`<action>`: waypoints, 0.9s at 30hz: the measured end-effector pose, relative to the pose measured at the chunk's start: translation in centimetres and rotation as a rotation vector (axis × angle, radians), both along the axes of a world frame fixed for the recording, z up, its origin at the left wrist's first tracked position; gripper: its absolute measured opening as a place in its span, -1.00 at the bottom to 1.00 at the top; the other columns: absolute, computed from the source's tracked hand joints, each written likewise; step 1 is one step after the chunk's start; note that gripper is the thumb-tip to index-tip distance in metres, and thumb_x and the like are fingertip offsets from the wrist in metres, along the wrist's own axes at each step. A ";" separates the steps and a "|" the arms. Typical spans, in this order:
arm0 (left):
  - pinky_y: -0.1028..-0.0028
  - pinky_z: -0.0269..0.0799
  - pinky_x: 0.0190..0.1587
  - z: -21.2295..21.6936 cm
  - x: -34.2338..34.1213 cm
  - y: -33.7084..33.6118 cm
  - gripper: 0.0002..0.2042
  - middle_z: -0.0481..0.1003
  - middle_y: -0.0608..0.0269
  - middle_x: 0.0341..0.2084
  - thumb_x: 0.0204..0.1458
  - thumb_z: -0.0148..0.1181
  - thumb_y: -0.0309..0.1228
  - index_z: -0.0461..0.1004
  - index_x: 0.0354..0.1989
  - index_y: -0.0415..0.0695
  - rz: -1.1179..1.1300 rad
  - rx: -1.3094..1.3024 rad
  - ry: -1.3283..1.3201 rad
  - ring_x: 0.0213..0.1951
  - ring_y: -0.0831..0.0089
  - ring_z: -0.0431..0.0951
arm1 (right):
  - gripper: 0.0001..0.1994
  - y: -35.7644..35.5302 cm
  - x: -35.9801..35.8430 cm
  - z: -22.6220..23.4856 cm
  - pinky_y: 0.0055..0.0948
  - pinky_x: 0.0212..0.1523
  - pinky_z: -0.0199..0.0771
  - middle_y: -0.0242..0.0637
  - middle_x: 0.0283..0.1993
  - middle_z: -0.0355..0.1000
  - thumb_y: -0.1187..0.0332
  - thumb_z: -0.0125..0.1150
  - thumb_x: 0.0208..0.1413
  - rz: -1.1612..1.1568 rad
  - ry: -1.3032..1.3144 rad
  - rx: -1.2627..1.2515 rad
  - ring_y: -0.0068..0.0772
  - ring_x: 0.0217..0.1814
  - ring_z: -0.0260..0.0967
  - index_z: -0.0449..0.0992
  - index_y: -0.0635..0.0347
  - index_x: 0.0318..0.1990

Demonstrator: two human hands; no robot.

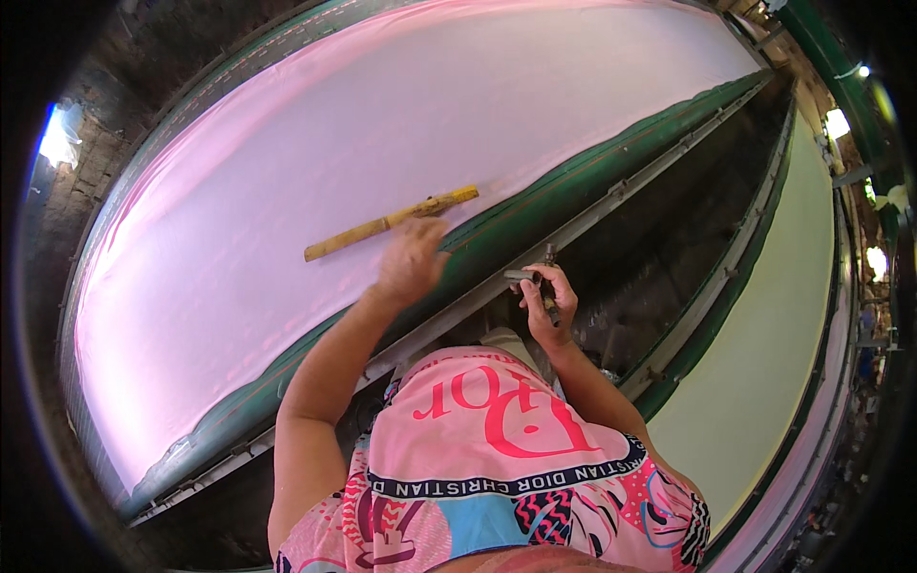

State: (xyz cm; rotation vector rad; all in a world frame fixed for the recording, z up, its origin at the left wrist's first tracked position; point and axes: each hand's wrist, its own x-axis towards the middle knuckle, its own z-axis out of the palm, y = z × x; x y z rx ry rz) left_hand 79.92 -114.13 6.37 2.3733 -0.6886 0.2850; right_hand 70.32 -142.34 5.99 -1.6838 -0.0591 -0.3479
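Observation:
A long yellow wooden stick [358, 235] lies aslant on the pale pink cloth [535, 105], close to the cloth's near edge. My left hand [413, 260] is over the cloth, just on the near side of the stick. Its thumb stands apart from the fingers, which are slightly smeared and overlap the stick's near edge; no grip on it shows. Beyond the table's edge, my right hand [554, 307] is closed around a small grey metal fitting [523, 276] with a tube-like end. More metal parts stick out above and below these fingers.
Cloth covers a long table with a green edge [583, 181] and a metal rail [621, 196] along its near side. To the right, past a dark gap [630, 277], runs a second long table with pale yellow-green cloth [755, 344]. A brick wall stands at the far left.

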 end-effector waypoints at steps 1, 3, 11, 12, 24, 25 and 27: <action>-0.03 0.47 0.41 -0.9 1.7 1.0 -0.36 0.64 -0.06 0.23 0.07 0.55 -0.43 0.57 0.39 -0.13 0.110 0.109 -0.026 0.26 -0.14 0.61 | -0.80 -0.7 0.8 0.0 -0.59 -0.38 0.59 -0.35 -0.10 0.54 0.50 0.41 0.45 -0.002 -0.036 0.025 -0.59 -0.24 0.63 0.62 0.29 0.14; -0.02 0.46 0.42 -2.8 4.6 2.9 -0.40 0.68 -0.02 0.16 0.05 0.53 -0.45 0.62 0.35 -0.11 0.250 0.285 0.021 0.23 -0.13 0.62 | -0.80 -3.0 2.1 -0.3 -0.57 -0.36 0.63 -0.33 -0.09 0.54 0.51 0.41 0.44 0.008 0.017 0.068 -0.57 -0.18 0.67 0.63 0.29 0.13; 0.07 0.61 0.16 -0.6 8.6 4.8 -0.67 0.70 0.05 -0.13 0.05 0.47 -0.51 0.80 0.03 -0.06 0.233 0.185 0.402 0.02 -0.01 0.70 | -0.80 -12.8 7.8 -0.1 -0.58 -0.38 0.58 -0.33 -0.11 0.59 0.50 0.38 0.45 -0.005 -0.072 -0.007 -0.58 -0.27 0.66 0.62 0.31 0.15; 0.09 0.63 0.13 -0.4 8.6 4.8 -0.69 0.70 0.05 -0.15 0.04 0.48 -0.50 0.81 0.00 -0.06 0.246 0.162 0.417 -0.01 -0.01 0.70 | -0.79 -13.8 8.1 -0.2 -0.58 -0.38 0.57 -0.33 -0.10 0.59 0.50 0.38 0.45 -0.010 -0.049 0.004 -0.58 -0.27 0.66 0.62 0.31 0.15; 0.11 0.68 0.03 1.8 -1.3 -9.3 -0.59 0.69 0.08 -0.15 -0.02 0.56 -0.51 0.77 0.08 -0.14 0.181 -0.062 0.360 -0.07 -0.01 0.72 | -0.70 -17.9 12.6 -2.1 -0.56 -0.32 0.63 -0.34 -0.07 0.53 0.59 0.34 0.45 0.228 -0.023 -0.004 -0.68 -0.29 0.52 0.62 0.36 0.27; 0.11 0.67 0.04 1.2 -2.6 -9.5 -0.57 0.69 0.07 -0.15 -0.03 0.56 -0.51 0.77 0.09 -0.14 0.191 -0.048 0.372 -0.07 -0.01 0.72 | -0.71 -17.4 12.6 -2.0 -0.57 -0.32 0.61 -0.33 -0.06 0.52 0.57 0.34 0.47 0.264 0.001 0.008 -0.66 -0.27 0.54 0.62 0.33 0.28; 0.13 0.66 0.06 -0.3 -4.3 -10.0 -0.54 0.69 0.07 -0.15 -0.05 0.57 -0.53 0.76 0.11 -0.15 0.201 -0.030 0.381 -0.05 -0.01 0.71 | -0.71 -16.6 13.0 -2.2 -0.59 -0.33 0.59 -0.33 -0.06 0.52 0.56 0.33 0.48 0.298 -0.056 -0.099 -0.65 -0.28 0.53 0.63 0.31 0.28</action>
